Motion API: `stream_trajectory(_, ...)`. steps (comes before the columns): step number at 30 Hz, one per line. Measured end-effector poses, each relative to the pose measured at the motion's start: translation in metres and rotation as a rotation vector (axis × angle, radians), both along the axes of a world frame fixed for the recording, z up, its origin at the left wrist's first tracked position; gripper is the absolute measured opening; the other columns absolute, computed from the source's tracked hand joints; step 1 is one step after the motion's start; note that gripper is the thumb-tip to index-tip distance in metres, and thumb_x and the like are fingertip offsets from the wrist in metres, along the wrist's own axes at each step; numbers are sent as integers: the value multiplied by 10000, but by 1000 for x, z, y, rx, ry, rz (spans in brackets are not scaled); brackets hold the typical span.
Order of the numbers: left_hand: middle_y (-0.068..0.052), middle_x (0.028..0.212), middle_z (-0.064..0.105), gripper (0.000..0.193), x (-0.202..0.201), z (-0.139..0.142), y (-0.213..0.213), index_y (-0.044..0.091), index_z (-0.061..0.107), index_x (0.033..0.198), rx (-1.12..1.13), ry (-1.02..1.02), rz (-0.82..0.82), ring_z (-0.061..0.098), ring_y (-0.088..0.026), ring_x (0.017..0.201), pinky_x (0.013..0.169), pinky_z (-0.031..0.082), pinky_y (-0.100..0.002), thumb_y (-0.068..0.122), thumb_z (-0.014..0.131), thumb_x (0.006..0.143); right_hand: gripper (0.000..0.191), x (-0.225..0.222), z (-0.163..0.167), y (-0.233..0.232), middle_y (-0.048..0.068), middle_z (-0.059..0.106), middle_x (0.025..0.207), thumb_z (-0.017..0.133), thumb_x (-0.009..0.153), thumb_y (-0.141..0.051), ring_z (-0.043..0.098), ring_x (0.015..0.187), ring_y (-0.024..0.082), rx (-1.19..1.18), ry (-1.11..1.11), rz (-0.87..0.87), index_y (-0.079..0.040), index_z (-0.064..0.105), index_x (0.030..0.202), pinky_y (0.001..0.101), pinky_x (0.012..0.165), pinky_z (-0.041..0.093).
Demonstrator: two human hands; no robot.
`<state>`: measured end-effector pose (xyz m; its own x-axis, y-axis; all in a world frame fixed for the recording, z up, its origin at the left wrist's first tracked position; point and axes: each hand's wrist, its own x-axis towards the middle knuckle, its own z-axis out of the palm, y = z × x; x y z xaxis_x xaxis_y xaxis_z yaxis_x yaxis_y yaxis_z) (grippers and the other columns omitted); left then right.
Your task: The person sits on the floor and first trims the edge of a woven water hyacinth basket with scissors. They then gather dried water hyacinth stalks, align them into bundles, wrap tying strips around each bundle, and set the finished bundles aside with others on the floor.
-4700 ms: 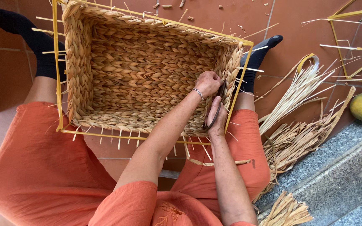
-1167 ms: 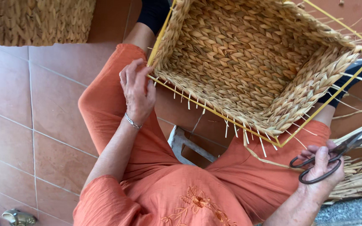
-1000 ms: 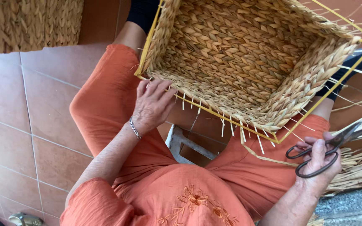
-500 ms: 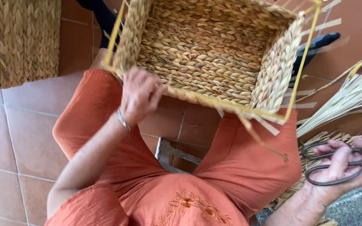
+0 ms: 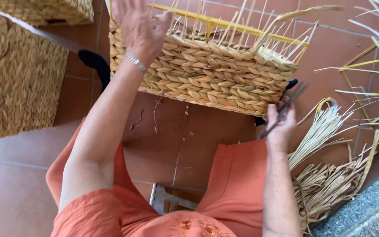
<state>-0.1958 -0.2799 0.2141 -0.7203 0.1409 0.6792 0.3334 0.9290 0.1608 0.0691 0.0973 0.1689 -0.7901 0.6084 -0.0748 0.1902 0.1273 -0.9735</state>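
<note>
Left hand, fingers spread, is pressing the rectangular woven straw basket w/ yellow frame at upper centre; right hand is gripping dark scissors just below its right corner.

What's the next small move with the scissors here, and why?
Probably bring the right hand with the scissors up to the loose straw ends sticking past the woven basket's yellow frame, and snip one; the left hand already steadies the basket.
</note>
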Motion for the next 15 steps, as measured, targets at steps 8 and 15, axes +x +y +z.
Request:
stream_trajectory(8, -195, 1490, 483, 749, 81, -40, -100, -7, 363, 1543, 553, -334, 47, 436, -306, 1381, 1196, 369, -454, 227, 838, 1014, 521, -45, -22, 13, 81, 665, 1294, 771, 997, -107, 626, 1167, 142, 80, 93, -20, 30, 541, 1443, 274, 1055, 504)
stream_trajectory(15, -103, 1288, 673, 596, 75, -66, -81, 36, 427, 1499, 995, -663, -97, 653, -144, 1098, 930, 545, -284, 290, 690, 1028, 532, -68, -24, 22, 50, 663, 1222, 760, 963, -93, 680, 964, 109, -58, 95, -53, -11, 524, 1433, 250, 701, 595)
